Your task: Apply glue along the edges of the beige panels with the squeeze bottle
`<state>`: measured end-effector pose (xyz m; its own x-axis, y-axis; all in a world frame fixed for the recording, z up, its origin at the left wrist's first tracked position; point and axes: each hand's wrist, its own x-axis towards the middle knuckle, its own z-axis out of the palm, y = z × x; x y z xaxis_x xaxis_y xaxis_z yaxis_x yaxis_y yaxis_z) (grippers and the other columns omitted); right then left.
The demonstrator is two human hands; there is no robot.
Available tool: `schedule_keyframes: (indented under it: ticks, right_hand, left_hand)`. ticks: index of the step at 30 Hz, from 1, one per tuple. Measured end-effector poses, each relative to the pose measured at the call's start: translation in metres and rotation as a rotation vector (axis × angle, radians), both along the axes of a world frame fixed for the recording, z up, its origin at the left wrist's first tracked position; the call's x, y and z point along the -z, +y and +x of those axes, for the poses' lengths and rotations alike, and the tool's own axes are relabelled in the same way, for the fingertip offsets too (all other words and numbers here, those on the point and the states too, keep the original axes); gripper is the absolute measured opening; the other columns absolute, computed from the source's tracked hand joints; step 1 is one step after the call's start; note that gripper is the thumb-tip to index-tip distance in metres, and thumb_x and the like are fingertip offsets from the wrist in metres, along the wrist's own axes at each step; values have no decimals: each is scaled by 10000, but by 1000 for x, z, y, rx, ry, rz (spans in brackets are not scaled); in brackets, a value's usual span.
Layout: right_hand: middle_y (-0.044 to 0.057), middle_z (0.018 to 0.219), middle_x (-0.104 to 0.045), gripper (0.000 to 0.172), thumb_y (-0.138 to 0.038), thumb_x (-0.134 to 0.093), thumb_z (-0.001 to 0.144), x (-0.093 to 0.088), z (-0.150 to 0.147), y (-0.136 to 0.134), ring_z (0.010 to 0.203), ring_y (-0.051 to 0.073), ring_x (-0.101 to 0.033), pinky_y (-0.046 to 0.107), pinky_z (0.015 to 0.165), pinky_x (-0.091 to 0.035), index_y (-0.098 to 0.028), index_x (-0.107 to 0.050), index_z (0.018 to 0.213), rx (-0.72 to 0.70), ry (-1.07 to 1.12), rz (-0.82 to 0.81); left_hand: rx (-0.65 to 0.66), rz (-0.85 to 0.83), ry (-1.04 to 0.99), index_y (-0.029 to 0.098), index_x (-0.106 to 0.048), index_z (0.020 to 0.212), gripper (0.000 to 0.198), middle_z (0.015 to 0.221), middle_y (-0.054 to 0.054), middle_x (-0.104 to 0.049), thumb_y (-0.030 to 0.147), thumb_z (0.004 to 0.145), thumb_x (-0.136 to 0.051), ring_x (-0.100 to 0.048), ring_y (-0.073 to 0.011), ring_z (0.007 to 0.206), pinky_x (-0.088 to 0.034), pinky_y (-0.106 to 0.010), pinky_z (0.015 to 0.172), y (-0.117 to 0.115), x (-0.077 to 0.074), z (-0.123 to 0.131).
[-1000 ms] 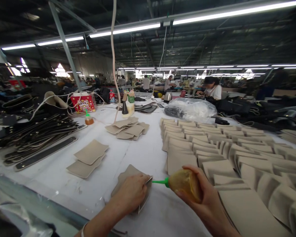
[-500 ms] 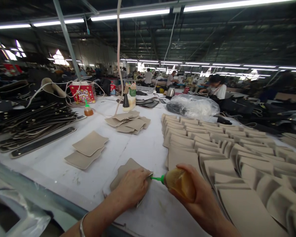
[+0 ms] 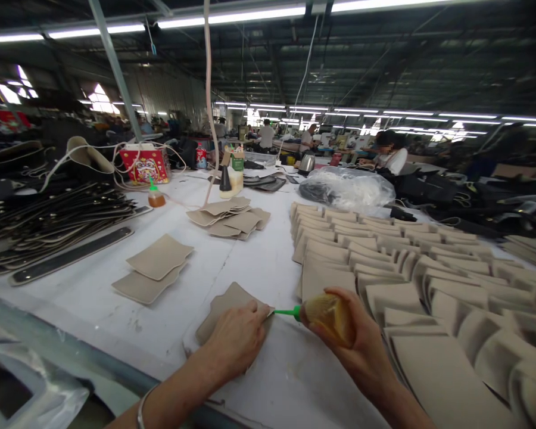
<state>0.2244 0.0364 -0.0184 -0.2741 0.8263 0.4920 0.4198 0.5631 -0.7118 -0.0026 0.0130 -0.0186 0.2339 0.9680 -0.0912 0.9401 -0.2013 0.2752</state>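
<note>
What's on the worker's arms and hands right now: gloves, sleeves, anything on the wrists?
Both hands are bare, no gloves. The left hand and its forearm show no sleeve; a thin silvery bangle circles the left wrist. The right hand and its forearm are also bare, with no sleeve, watch or ring visible in this view.

left hand (image 3: 237, 338) pressing beige piece (image 3: 221, 305), right hand (image 3: 351, 345) squeezing glue bottle (image 3: 326, 314)

A white worktable (image 3: 259, 268) carries two tan pieces (image 3: 154, 268) at left; a loose tan pile (image 3: 230, 219) behind; overlapping rows of tan pieces (image 3: 406, 268) at right; dark straps (image 3: 58, 223) far left; a clear plastic bag (image 3: 346, 187) beyond.
</note>
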Motion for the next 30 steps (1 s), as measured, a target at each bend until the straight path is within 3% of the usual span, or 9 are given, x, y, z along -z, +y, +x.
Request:
schedule_keyframes:
  ticks: [8, 12, 17, 22, 27, 30]
  right_hand:
    - [0, 953, -553, 446, -466, -687, 864, 5, 3, -2, 762, 203, -569, 291, 676, -448, -257, -455, 1183, -61, 91, -217]
    - [2, 934, -562, 461, -478, -693, 855, 7, 5, -1, 760, 208, -567, 292, 681, -445, -246, -461, 1180, -5, 101, -196]
    - [2, 903, -585, 481, -483, -690, 852, 8, 4, -5, 764, 223, -577, 294, 662, -444, -235, -447, 1185, -91, 114, -356]
    - [-5, 887, -574, 490, -494, -694, 841, 9, 3, -7, 755, 214, -560, 294, 683, -438, -233, -452, 1178, 4, 151, -300]
    - [-1, 918, -586, 497, -486, -701, 831, 10, -1, -16, 774, 218, -575, 295, 700, -445, -231, -446, 1173, -132, 182, -423]
    - [-1, 913, -588, 502, -491, -709, 828, 12, -1, -20, 789, 221, -577, 296, 709, -448, -233, -451, 1175, -75, 196, -407]
  left_hand:
    - [26, -21, -28, 271, -569, 1145, 352, 934, -42, -621, 218, 899, -322, -632, -221, 810, -442, -318, 707, -1, -3, -3]
    - [26, -20, -37, 296, -555, 1181, 365, 941, -38, -609, 240, 921, -306, -626, -207, 811, -439, -314, 729, -2, -1, -6]
    - [37, -19, -41, 291, -550, 1185, 359, 926, -39, -602, 260, 930, -300, -625, -212, 811, -437, -315, 730, -2, 2, -8]
    - [34, -20, -42, 302, -522, 1238, 379, 941, -39, -604, 267, 936, -295, -626, -213, 837, -440, -311, 747, -3, 1, -8]
    - [34, -35, -22, 291, -485, 1293, 406, 999, -49, -607, 261, 930, -307, -626, -210, 867, -444, -307, 774, -2, 2, -9]
    - [42, -20, -30, 294, -479, 1309, 421, 1001, -49, -609, 262, 929, -300, -627, -220, 859, -447, -319, 768, -2, 4, -10]
